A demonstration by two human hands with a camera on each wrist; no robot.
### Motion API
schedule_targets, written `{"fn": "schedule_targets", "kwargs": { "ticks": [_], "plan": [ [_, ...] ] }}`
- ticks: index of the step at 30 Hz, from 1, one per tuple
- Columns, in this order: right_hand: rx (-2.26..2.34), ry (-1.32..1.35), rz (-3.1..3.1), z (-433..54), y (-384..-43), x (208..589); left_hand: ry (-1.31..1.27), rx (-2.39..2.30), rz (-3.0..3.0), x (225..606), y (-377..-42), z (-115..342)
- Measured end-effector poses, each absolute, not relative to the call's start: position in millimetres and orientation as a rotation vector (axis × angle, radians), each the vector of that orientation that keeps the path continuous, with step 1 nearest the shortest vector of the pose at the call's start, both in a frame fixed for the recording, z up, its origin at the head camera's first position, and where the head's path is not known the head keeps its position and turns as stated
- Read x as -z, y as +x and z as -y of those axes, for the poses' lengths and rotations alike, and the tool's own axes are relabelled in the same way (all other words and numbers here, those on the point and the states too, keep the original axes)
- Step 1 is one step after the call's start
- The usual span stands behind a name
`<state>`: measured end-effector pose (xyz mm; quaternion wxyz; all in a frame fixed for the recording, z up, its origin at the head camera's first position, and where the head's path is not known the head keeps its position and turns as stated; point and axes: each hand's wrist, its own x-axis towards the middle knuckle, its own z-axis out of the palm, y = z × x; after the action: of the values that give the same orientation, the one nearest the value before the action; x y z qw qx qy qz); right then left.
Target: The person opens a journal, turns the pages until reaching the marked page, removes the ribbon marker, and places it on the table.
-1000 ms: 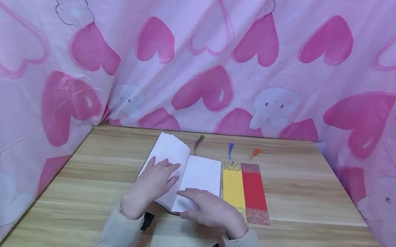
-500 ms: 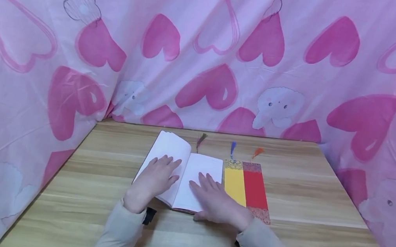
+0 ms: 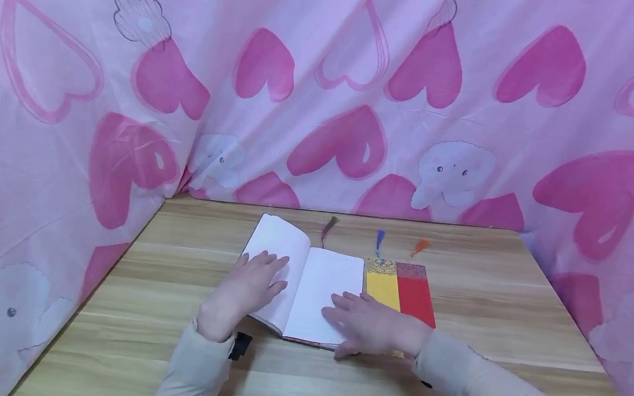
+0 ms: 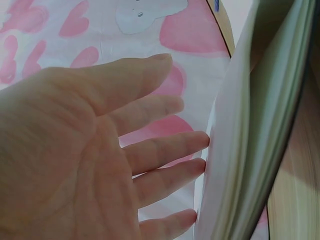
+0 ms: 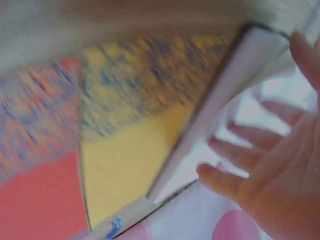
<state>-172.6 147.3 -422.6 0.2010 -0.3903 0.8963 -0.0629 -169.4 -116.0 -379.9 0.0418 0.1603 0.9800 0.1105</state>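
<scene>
An open notebook (image 3: 326, 287) with blank white pages lies in the middle of the head view. Its left half rises at an angle, and the left wrist view catches the fanned edges of its pages (image 4: 240, 150). My left hand (image 3: 247, 286) rests on that left page, fingers spread, fingertips touching the paper. At the lower right corner of the right page is my right hand (image 3: 371, 322), palm down with straight fingers reaching onto the paper. Its wrist passes over a yellow panel (image 3: 381, 285) and a red panel (image 3: 416, 296), both with speckled ends, hiding their lower parts.
Beyond the notebook's top edge lies a dark tassel (image 3: 329, 227). A blue tassel (image 3: 380, 238) and an orange tassel (image 3: 420, 247) extend from the tops of the two panels. The wooden table (image 3: 510, 315) is enclosed by pink heart-patterned cloth (image 3: 344, 141).
My right hand has slid from near the notebook's fold across the right page to its lower right corner, now covering the panels' lower parts. My left hand stays on the left page.
</scene>
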Motion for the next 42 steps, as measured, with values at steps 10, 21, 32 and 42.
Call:
{"fn": "schedule_targets", "kwargs": {
  "ticks": [10,21,32,42],
  "plan": [
    [0.151,-1.177,-2.51,-148.6,-179.6,419.0,0.495,-0.355,-2.989,378.7,-167.3,115.2],
    [0.179,-1.152,-2.462,-142.9,-180.5,413.0,0.517,-0.376,-2.991,380.1,-166.0,115.7],
    [0.29,-1.218,-2.49,-147.5,-179.9,408.7,0.485,-0.38,-2.964,381.3,-167.5,115.6],
    [0.519,-0.974,-2.571,-145.4,-171.3,409.8,0.513,-0.4,-2.978,380.4,-167.1,115.1]
  ]
}}
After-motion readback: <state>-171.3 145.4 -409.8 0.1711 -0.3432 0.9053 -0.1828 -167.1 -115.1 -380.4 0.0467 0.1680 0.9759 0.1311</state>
